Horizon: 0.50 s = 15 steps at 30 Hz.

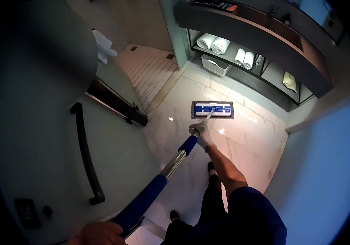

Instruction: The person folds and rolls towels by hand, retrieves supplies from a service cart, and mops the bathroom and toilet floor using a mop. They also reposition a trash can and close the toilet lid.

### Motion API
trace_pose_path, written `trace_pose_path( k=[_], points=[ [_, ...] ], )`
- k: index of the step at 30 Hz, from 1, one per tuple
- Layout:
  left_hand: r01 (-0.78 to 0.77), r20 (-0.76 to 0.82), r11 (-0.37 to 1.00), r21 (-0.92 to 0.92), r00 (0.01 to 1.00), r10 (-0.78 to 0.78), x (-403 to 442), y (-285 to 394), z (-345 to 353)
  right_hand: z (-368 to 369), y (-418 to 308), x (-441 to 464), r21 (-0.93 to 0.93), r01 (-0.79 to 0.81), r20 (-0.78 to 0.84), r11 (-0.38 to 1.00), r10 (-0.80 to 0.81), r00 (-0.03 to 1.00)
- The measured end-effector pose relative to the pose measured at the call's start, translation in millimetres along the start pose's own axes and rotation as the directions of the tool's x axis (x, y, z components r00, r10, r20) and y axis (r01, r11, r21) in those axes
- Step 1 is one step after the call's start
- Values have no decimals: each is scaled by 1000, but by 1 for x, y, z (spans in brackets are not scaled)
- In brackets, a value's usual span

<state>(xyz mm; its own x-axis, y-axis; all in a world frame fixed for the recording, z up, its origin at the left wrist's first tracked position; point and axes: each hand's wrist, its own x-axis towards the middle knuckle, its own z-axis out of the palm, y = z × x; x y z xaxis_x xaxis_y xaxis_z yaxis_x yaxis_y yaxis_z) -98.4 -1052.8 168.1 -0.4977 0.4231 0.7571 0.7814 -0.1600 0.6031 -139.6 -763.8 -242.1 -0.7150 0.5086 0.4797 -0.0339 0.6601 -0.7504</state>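
Note:
A flat mop with a blue and white head (213, 109) and a grey pad lies flat on the marble floor, ahead of my feet. Its metal pole with blue grips (144, 199) runs diagonally down to the lower left. My right hand (200, 134), in a pale glove, is closed around the pole between the upper blue grip and the mop head. At the bottom left edge, my left hand (99, 233) wraps around the end of the lower blue grip, dim and partly cut off.
A door with a long black handle (86, 153) stands at the left. Beyond it is a slatted shower floor (148, 71). Under the counter at upper right, a shelf holds rolled white towels (220, 45), with a white basket (215, 66) below. A blue-lit wall is at right.

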Motion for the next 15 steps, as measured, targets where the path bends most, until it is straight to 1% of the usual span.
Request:
trace_pose_path(
  k=[1,2,3,4,5,6,7,8,9,10,11,12,13,14,15],
  points=[
    [-14,13,1000,-19,1000,14,-8,19,-17,2,-22,-30,35,-73,-10,997,74,997],
    [-75,24,992,-102,997,78,-17,37,-37,3,-49,-59,73,-149,-17,986,150,988],
    [-135,34,972,-193,989,144,-27,53,-60,2,-79,-87,178,-181,38,967,177,984],
    [-137,57,964,-228,986,154,-34,72,-87,21,-99,-125,659,-390,98,643,441,892],
    [-96,115,963,-254,985,129,-39,91,-118,15,-134,-150,190,-274,-20,943,283,959],
    [-50,178,959,-278,979,103,-39,107,-148,29,-158,-185,214,-345,10,914,351,936],
    [-47,192,951,-307,975,110,-33,121,-167,27,-198,-207,177,-276,-24,945,284,958],
    [25,166,936,-352,985,36,-26,137,-184,13,-245,-217,64,-184,-23,981,185,982],
    [99,148,914,-392,988,-44,-18,150,-203,26,-269,-247,151,-305,30,940,304,952],
    [105,167,908,-406,985,-39,-11,157,-230,28,-300,-272,59,-308,19,950,307,952],
    [204,277,872,-444,957,-83,0,157,-260,49,-308,-309,110,-229,74,967,221,972],
    [307,386,828,-469,915,-120,5,159,-276,44,-342,-323,100,-351,178,931,330,927],
    [336,337,846,-414,920,-200,6,168,-270,63,-348,-351,142,-313,191,939,285,939],
    [345,355,835,-428,914,-196,2,177,-266,38,-381,-350,21,-416,390,909,376,840],
    [353,254,896,-269,924,-287,-2,184,-264,39,-387,-361,21,-436,480,900,374,794]
  ],
)
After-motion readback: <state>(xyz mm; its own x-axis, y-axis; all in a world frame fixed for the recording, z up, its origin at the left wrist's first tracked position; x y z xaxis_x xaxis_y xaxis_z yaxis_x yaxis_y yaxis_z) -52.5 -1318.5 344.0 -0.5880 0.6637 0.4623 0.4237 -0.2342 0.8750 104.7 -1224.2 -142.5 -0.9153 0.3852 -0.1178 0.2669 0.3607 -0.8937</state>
